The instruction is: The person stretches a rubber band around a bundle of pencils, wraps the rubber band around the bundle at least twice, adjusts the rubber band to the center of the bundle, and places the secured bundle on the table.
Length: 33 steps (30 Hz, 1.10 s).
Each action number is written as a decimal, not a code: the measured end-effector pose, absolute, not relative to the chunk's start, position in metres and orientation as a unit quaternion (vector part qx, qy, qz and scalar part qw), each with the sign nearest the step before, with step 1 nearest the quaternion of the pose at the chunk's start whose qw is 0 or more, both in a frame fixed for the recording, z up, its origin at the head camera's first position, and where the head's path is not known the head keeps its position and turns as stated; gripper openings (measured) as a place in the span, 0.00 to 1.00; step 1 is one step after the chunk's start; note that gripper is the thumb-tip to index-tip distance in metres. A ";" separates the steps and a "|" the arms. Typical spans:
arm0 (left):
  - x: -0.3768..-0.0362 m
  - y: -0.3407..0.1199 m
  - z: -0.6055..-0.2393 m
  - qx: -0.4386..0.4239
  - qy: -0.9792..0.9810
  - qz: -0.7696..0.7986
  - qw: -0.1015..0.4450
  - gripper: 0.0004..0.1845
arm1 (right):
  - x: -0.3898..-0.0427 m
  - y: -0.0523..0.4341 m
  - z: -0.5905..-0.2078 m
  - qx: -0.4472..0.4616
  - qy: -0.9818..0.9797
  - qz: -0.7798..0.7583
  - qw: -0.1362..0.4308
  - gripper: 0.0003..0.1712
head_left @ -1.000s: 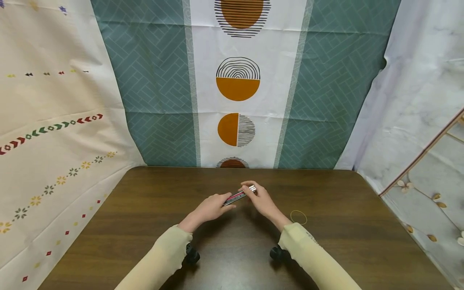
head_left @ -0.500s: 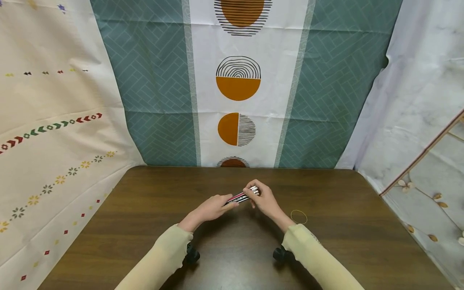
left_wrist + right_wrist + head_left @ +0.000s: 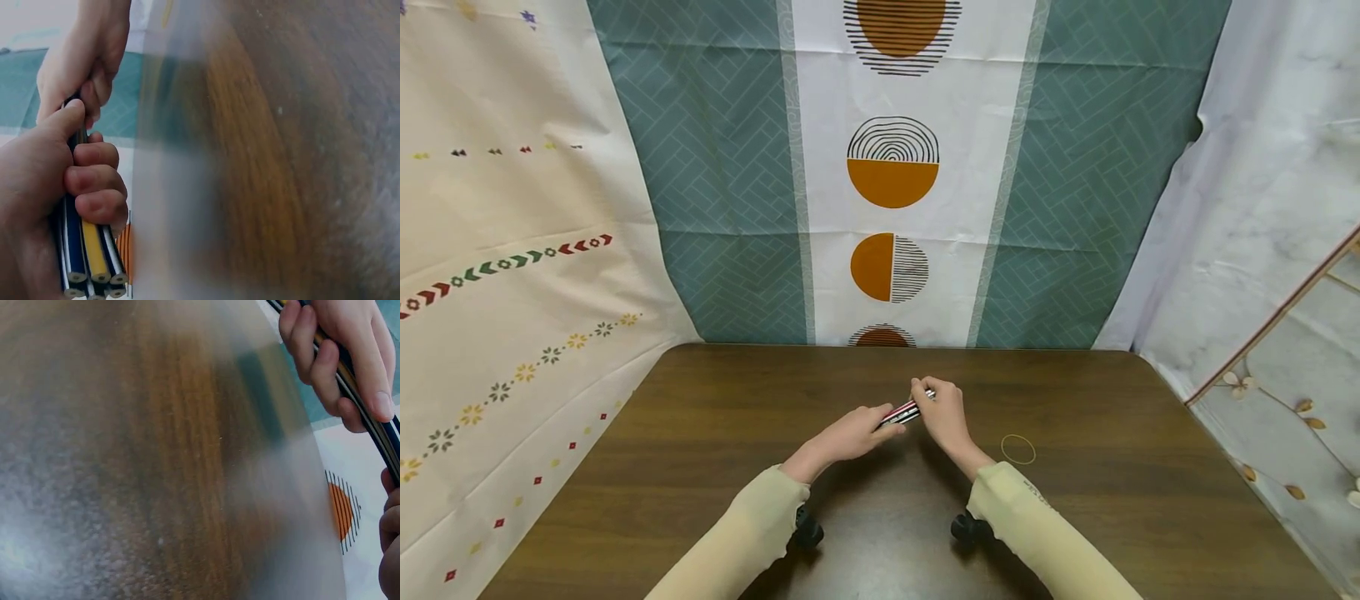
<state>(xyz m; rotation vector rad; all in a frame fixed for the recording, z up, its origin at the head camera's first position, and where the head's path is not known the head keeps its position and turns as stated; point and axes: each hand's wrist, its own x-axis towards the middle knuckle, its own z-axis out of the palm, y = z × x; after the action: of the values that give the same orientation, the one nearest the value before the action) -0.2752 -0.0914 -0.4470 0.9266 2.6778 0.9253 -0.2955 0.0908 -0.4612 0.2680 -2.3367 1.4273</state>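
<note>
Now both hands sit closer together on the pencils (image 3: 908, 410): left hand (image 3: 850, 434) and right hand (image 3: 945, 415) fingers curl round the bundle above the worktop (image 3: 700, 467)

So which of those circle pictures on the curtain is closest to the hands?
The lowest circle, dark orange and half hidden behind the table edge. It sits just beyond the hands; the other circles hang higher up the white stripe.

A dark wood-grain table (image 3: 700, 467) with a smooth, faintly glossy top that catches soft light near its front edge. Both hands grip a bundle of pencils (image 3: 907, 410) with glossy painted barrels, striped in the wrist views, their cut ends showing bare pale wood. A thin rubber band (image 3: 1018, 449) lies matt toward the table's right edge. Matt, creased printed cloth (image 3: 895, 192) hangs behind the far edge. The sleeves (image 3: 752, 533) are soft matt fabric.
</note>
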 end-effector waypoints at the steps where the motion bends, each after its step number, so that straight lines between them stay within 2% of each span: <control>1: -0.275 -0.091 -0.447 0.308 0.892 0.318 0.088 0.14 | -0.296 0.091 -0.461 0.100 -0.834 0.506 0.199 0.19; 7: -0.275 -0.089 -0.447 0.306 0.847 0.404 0.160 0.11 | -0.296 0.088 -0.457 0.127 -0.817 0.508 0.239 0.19; 9: -0.275 -0.088 -0.447 0.307 0.840 0.418 0.163 0.09 | -0.296 0.088 -0.457 0.127 -0.814 0.509 0.248 0.19; 12: -0.276 -0.086 -0.446 0.307 0.854 0.397 0.136 0.09 | -0.298 0.090 -0.458 0.130 -0.818 0.505 0.243 0.19; 14: -0.277 -0.086 -0.445 0.303 0.873 0.365 0.112 0.11 | -0.300 0.094 -0.457 0.147 -0.824 0.500 0.221 0.18; 17: -0.278 -0.087 -0.445 0.291 0.894 0.328 0.090 0.15 | -0.302 0.102 -0.455 0.200 -0.826 0.505 0.150 0.14; 20: -0.281 -0.089 -0.446 0.282 0.900 0.318 0.092 0.18 | -0.304 0.110 -0.452 0.254 -0.816 0.512 0.081 0.09; 22: -0.283 -0.091 -0.448 0.287 0.896 0.324 0.098 0.19 | -0.306 0.113 -0.452 0.274 -0.811 0.512 0.064 0.09; 25: -0.285 -0.091 -0.450 0.303 0.887 0.331 0.108 0.20 | -0.307 0.113 -0.455 0.272 -0.814 0.508 0.076 0.10; 33: -0.283 -0.090 -0.449 0.315 0.872 0.353 0.128 0.15 | -0.307 0.107 -0.462 0.248 -0.817 0.493 0.166 0.18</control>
<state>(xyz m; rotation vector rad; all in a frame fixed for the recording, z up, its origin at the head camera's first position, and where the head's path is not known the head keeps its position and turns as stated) -0.2834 -0.0899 -0.4489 0.9154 2.5350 1.0281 -0.3066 0.1073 -0.4624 0.7069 -2.3273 1.4049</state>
